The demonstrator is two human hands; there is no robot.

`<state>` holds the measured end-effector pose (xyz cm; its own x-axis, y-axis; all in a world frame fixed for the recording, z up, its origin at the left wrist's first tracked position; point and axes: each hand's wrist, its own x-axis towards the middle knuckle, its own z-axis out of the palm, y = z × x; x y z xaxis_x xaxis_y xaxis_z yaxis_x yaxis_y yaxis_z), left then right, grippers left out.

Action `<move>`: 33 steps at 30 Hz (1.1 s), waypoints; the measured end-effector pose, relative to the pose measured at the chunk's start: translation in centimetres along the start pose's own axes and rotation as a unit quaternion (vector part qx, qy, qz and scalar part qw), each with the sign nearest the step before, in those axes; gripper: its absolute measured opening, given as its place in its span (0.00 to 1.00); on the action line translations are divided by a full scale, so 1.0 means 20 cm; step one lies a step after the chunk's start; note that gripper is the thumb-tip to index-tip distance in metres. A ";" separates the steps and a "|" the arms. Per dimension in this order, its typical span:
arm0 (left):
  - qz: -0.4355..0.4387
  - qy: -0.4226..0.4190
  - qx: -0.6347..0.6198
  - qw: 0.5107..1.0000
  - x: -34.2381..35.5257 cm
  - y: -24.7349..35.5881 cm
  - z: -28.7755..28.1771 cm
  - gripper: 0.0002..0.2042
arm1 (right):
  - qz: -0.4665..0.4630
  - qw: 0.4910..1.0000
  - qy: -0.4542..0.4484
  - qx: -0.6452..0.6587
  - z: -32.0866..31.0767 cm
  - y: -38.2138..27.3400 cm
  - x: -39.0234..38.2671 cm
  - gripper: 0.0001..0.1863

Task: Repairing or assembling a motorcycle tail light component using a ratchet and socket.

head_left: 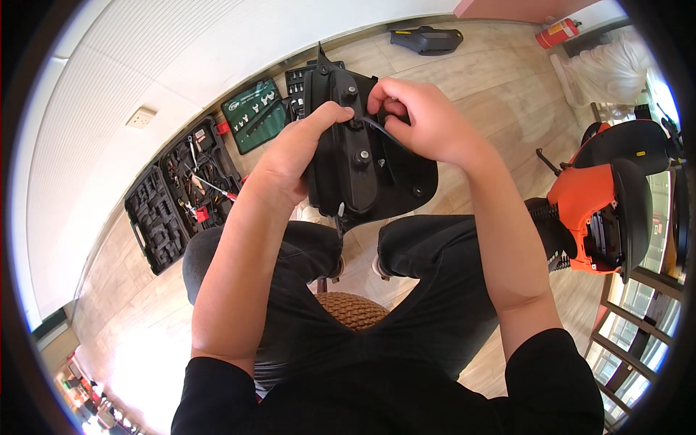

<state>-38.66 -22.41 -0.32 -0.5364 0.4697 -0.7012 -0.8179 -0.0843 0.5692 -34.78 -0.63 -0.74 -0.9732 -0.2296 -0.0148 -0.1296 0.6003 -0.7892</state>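
Note:
I hold a black molded plastic panel (402, 185) in front of me, over my knees; it carries two bolt posts and a raised central ridge. My left hand (301, 148) grips its left side, thumb resting on the ridge near a dark cable (375, 125). My right hand (417, 119) is closed at the panel's upper right, fingers curled and thumb against the cable, which runs from the ridge under that hand. The fingertips of my right hand are partly hidden.
An open toolbox (156, 217), a green wrench pouch (250, 109) and a socket case (296, 81) lie along the wall. A black object (426, 40) lies beyond, near a red fire extinguisher (557, 33). An orange-and-black scooter (581, 192) stands at right. A woven seat (346, 310) shows beneath me.

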 end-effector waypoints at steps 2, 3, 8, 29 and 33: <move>0.006 -0.004 0.002 1.000 -0.01 0.01 0.01 0.17 | -0.006 0.999 0.023 -0.025 0.00 0.00 0.00 0.07; 0.012 -0.007 0.004 1.000 -0.02 0.01 0.01 0.16 | -0.020 0.998 0.019 -0.048 0.00 0.00 0.00 0.07; 0.011 -0.012 0.014 1.000 -0.01 0.01 0.01 0.15 | -0.075 0.990 0.013 -0.122 0.01 0.05 0.01 0.06; -0.016 -0.054 0.017 0.998 0.07 -0.01 -0.05 0.17 | 0.075 0.993 -0.087 -0.005 -0.01 0.03 0.02 0.08; -0.030 -0.053 0.013 0.998 0.06 0.00 -0.05 0.15 | 0.043 0.996 -0.046 -0.057 -0.02 0.03 0.01 0.07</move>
<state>-39.59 -22.68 -1.53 -0.4599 0.5633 -0.6864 -0.8421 -0.0313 0.5385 -35.17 -0.03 -1.05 -0.9605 -0.2403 -0.1403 -0.0722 0.7023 -0.7082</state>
